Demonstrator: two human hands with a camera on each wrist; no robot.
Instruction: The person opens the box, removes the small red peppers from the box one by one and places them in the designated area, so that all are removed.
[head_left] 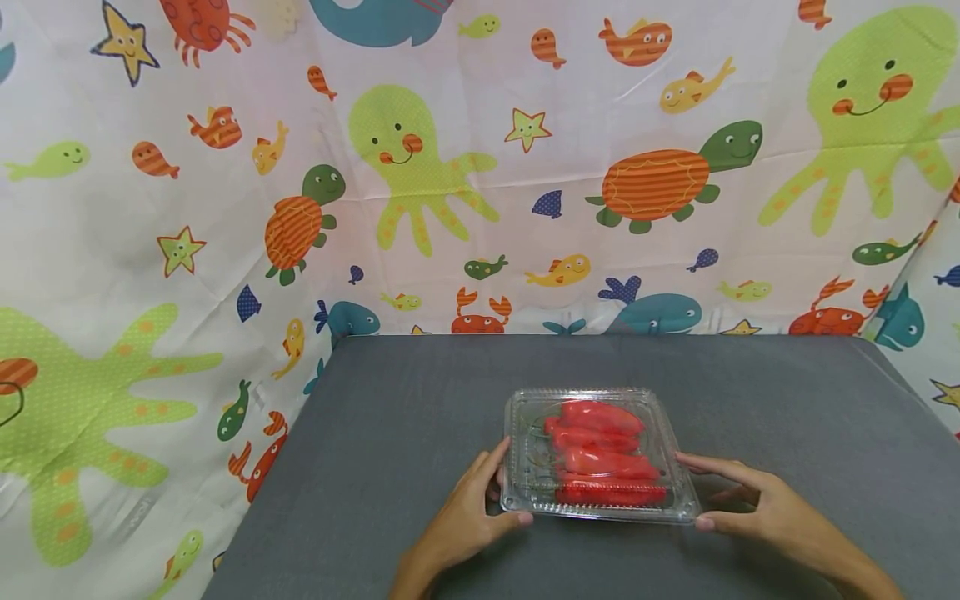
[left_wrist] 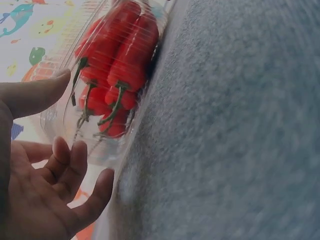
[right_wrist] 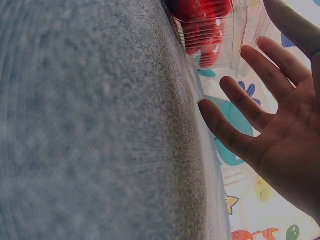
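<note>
A clear plastic clamshell container [head_left: 528, 487] with its lid down sits on the grey table. Inside lie several red peppers [head_left: 600, 437], their green stems [left_wrist: 116, 105] pointing left. My left hand [head_left: 463, 512] is at the container's left side, index fingertip at the side rim and thumb at the front corner; its other fingers bend loosely in the left wrist view. On the opposite side, my right hand [head_left: 757, 504] has its index fingertip and thumb right at the rim. The right wrist view shows those fingers [right_wrist: 227, 127] spread and fairly straight, without wrapping round the container.
The grey tabletop [head_left: 405, 417] extends around the container. A white cloth [head_left: 465, 67] printed with sea animals hangs behind the table's back edge and along its left and right sides.
</note>
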